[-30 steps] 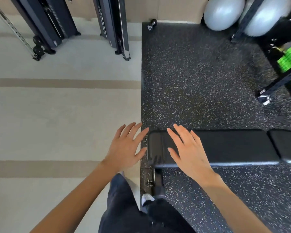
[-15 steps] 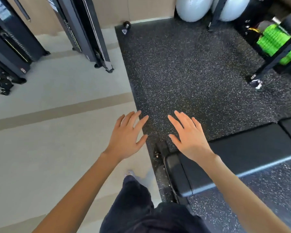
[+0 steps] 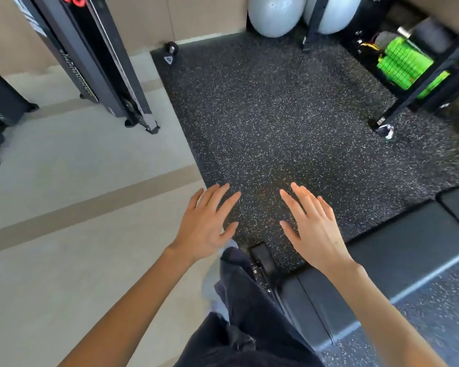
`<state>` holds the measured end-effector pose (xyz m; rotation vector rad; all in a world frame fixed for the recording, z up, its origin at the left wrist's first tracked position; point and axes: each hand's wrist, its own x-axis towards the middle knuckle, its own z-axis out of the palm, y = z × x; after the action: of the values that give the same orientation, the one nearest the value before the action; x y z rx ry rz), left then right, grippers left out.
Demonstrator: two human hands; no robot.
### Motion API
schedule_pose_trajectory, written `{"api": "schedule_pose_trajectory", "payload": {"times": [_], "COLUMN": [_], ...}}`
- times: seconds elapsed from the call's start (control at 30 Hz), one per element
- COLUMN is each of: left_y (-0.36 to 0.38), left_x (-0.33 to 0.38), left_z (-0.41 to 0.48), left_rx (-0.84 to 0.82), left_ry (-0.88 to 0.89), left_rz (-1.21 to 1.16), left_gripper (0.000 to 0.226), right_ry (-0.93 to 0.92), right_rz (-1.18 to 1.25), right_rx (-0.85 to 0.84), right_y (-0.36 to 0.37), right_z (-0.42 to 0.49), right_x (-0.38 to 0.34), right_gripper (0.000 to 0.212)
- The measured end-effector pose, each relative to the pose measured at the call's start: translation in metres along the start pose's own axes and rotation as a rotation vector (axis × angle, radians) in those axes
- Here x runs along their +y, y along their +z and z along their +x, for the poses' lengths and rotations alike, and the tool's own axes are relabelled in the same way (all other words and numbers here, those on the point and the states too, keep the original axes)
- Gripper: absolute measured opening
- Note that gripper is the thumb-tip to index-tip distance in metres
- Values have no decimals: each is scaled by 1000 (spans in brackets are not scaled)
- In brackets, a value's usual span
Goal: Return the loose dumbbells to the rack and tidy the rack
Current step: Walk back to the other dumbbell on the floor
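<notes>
At far left, the dark upright cable-machine column (image 3: 96, 62) sits larger and closer to centre than 0.5 s ago. The left hand (image 3: 204, 226) hangs palm-down with fingers spread and released, grasping nothing, now over the edge where pale floor meets the black speckled rubber mat (image 3: 276, 115). The right hand (image 3: 313, 229), equally spread and empty, hovers over the mat. The black padded bench (image 3: 408, 250) has slid lower and right. A small black dumbbell (image 3: 171, 47) lies by the wall, well apart from both hands.
</notes>
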<state>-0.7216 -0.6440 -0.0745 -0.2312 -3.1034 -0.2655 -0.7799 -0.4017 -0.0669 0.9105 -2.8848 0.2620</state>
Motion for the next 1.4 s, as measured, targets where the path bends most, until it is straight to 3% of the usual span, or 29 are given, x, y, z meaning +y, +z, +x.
{"api": "schedule_pose_trajectory", "payload": {"times": [0.2,0.4,0.63,0.83,1.13,1.4], "left_y": [-4,-13,-46,-43,-30,-67], "left_x": [-58,-129,-190,-223,-300,-395], "left_z": [77,166,290,350,485,618], "left_rx": [13,-74,-17,-18,-46,-28], "left_ry": [-15,-88,-146,-189,-57,-12], "left_rz": [33,84,104,87,95,80], "left_gripper": [57,57,55,58,59,58], "right_ry": [28,-12,-53,-37,35,68], "right_rz": [3,73,100,93,51,73], "right_rx": [-48,-74,-24,-55,-124,-69], "right_y": [32,46,38,49,74,69], "right_z": [83,230,387,441,549,721], "right_x": [25,46,101,123,148,153], "right_gripper": [60,60,58,58,58,57]}}
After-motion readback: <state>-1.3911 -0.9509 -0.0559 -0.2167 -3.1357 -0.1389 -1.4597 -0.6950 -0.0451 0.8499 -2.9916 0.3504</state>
